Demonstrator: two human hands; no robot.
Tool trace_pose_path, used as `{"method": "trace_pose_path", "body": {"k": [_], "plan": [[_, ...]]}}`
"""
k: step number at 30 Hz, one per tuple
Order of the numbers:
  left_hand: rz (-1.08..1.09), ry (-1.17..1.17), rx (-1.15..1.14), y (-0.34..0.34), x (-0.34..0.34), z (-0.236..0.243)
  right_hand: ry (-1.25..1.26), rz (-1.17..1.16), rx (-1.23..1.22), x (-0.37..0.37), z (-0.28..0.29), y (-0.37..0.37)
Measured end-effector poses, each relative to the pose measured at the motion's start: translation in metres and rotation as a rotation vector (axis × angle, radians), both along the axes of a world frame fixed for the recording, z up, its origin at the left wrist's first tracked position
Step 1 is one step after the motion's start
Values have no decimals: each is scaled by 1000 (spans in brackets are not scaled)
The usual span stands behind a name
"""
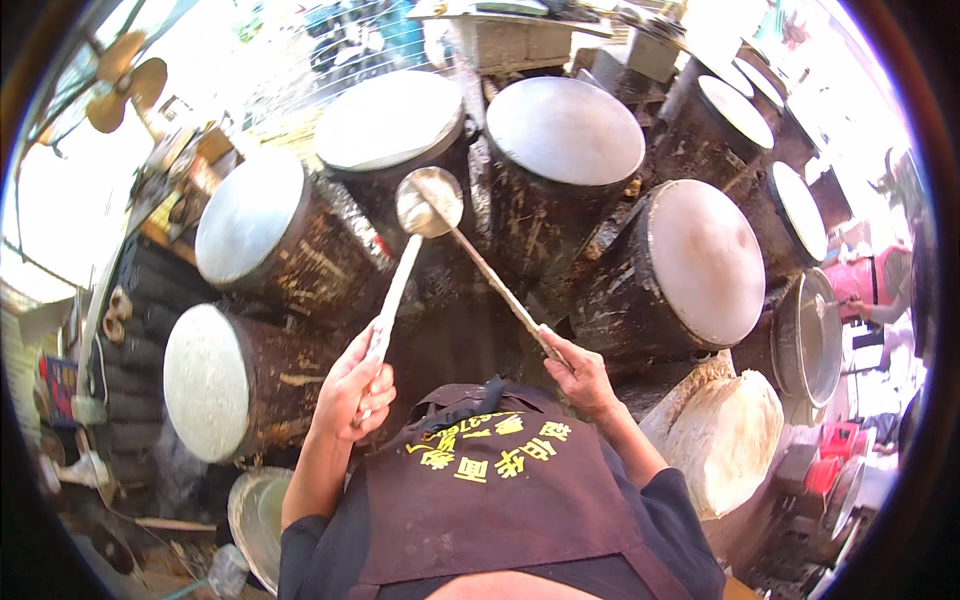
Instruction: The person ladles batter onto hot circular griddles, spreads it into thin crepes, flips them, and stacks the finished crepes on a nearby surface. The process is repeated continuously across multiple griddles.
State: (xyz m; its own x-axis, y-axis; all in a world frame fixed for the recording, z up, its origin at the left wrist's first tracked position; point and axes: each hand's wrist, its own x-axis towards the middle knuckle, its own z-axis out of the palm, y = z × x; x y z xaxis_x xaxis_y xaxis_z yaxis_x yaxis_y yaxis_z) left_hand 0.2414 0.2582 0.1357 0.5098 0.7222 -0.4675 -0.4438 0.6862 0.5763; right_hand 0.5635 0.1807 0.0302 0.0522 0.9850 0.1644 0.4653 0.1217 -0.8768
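My left hand (358, 385) is wrapped round the pale handle of a ladle (400, 283). Its round bowl is raised in front of me, among the dark drums. In my right hand (582, 375) is a thin wooden stick (497, 282), gripped near its lower end. The stick slants up to the left, and its far end lies across the ladle's bowl. Whether the bowl holds anything I cannot tell. Behind the bowl stand two soot-dark drums with pale round tops, the left top (392, 120) and the right top (566, 130).
More dark drums curve round me, with pale tops at left (206, 383) and right (706, 260). A wooden block (735, 445) stands by my right elbow, a metal basin (262, 520) by my left. A fan (126, 82) is at upper left. Another person's arm (888, 305) shows at far right.
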Motion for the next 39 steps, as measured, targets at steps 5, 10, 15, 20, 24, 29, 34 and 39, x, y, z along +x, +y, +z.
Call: {"method": "trace_pose_path", "body": {"k": [5, 10, 15, 20, 24, 29, 34, 39], "plan": [[-279, -79, -46, 115, 125, 0, -27, -304, 56, 85, 1, 29], [-477, 8, 70, 199, 232, -10, -313, -480, 28, 147, 35, 70], [-553, 295, 397, 253, 316, -42, -409, -604, -127, 168, 53, 114], [-592, 463, 796, 298, 363, -112, -496, -771, -228, 153, 13, 157], [-475, 911, 1421, 349, 362, -134, -534, -876, -342, 130, -32, 178], [-371, 1383, 1832, 433, 345, -76, -463, -974, -283, 112, -61, 203], [75, 837, 1697, 498, 316, -68, -255, -999, -192, 90, -55, 216], [-427, 280, 738, 445, 242, -1, 37, -1110, 47, 85, -66, 228]]}}
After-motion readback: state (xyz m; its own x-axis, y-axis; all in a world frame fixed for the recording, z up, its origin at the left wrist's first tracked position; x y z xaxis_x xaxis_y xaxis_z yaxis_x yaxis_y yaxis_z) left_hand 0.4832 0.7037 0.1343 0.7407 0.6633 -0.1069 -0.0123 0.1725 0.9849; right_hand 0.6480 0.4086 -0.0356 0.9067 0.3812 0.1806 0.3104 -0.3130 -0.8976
